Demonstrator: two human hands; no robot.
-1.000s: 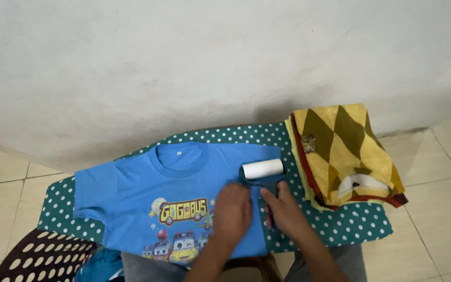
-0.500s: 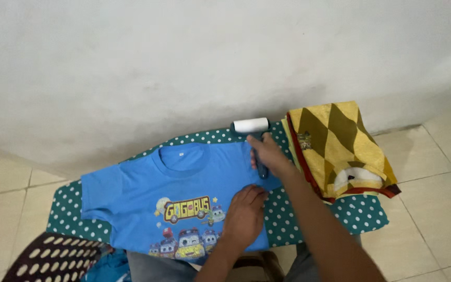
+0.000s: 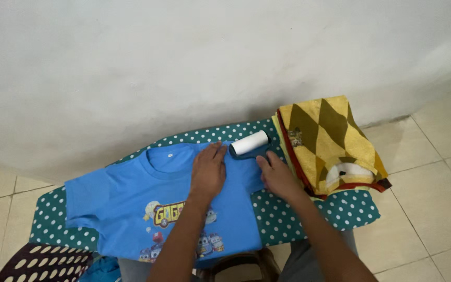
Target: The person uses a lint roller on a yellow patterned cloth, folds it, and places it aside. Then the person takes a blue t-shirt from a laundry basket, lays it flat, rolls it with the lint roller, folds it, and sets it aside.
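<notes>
Spanning most of the view, a pale plastered wall [image 3: 194, 62] rises behind a low bench [image 3: 298, 219] draped in a teal cover with white dots, which stands on a floor of cream tiles [image 3: 434, 172]. A blue child's T-shirt [image 3: 126, 193] with a cartoon print lies face up over the left and middle of the bench, its collar toward the far edge by the wall, one sleeve reaching toward the left end. At the bench's right end sits a folded stack of clothes [image 3: 330, 141], its top piece patterned in yellow and olive diamonds with a red trim showing along the side nearest the shirt. A dark brown perforated stool or basket [image 3: 42, 263] shows at the lower left, just off the bench's near left corner. The left hand [image 3: 208, 169] lies flat on the shirt just right of the collar, fingers spread and palm pressed to the cloth. The right hand [image 3: 277, 175] is closed around the dark handle of a lint roller [image 3: 250, 143], whose white roll rests on the shirt's right shoulder near the far edge, between the left hand's fingertips and the folded stack, close to both.
</notes>
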